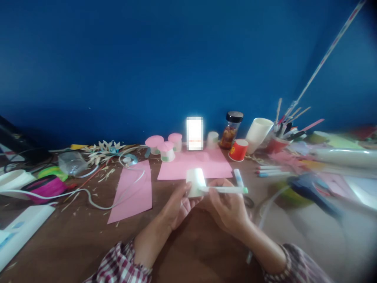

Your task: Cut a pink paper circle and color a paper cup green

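Observation:
My left hand (179, 206) is closed round a small white paper cup (194, 181). A white marker pen (228, 190) with a green end lies level in the fingers of my right hand (228, 206), its other end at the cup's side. Beyond my right hand lies another marker with a blue end (238, 178). Farther back, several white cups with pink paper tops, one of them a front cup (167, 151), stand by a pink sheet (194, 163). A plain white cup (212, 139) stands at that sheet's back edge.
A red paper cup (238, 150), a jar with a black lid (231, 129) and a tall white cup (259, 131) stand back right. Several markers (273, 171) and a blurred blue glue gun (312, 190) lie right. A white cable (94, 202) crosses a pink strip (134, 188) at left.

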A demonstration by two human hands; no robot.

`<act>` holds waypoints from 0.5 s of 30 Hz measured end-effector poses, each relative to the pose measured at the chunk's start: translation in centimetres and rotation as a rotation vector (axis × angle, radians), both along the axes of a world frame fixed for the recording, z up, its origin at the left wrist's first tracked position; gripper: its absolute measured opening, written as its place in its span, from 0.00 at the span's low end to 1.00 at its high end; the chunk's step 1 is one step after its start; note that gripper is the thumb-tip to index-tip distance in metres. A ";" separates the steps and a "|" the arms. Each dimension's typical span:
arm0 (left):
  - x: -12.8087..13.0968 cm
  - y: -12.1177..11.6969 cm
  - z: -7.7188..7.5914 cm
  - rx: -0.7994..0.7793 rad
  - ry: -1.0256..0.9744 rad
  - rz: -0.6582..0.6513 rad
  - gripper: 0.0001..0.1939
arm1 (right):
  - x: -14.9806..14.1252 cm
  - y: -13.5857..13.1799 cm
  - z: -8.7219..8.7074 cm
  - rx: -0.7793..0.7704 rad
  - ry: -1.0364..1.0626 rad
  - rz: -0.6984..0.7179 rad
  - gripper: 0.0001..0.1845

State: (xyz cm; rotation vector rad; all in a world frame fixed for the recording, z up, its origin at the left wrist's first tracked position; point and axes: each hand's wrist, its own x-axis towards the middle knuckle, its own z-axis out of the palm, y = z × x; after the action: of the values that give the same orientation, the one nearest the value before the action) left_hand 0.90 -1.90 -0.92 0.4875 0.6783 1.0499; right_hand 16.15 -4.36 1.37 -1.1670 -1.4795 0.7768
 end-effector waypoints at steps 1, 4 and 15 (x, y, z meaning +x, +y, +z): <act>0.0 0.0 0.0 0.002 0.001 -0.002 0.14 | 0.0 0.0 0.0 -0.001 0.002 -0.002 0.05; 0.0 0.0 0.1 0.007 0.003 0.002 0.13 | 0.0 0.0 0.0 0.018 0.001 -0.005 0.04; 0.0 0.2 -0.1 -0.042 0.001 0.041 0.12 | 0.0 0.0 0.0 0.031 -0.055 -0.001 0.04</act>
State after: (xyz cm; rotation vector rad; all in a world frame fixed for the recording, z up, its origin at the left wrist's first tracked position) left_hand 0.92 -1.68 -1.01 0.4395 0.7128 1.0714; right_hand 16.13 -4.39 1.32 -1.1743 -1.5314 0.7239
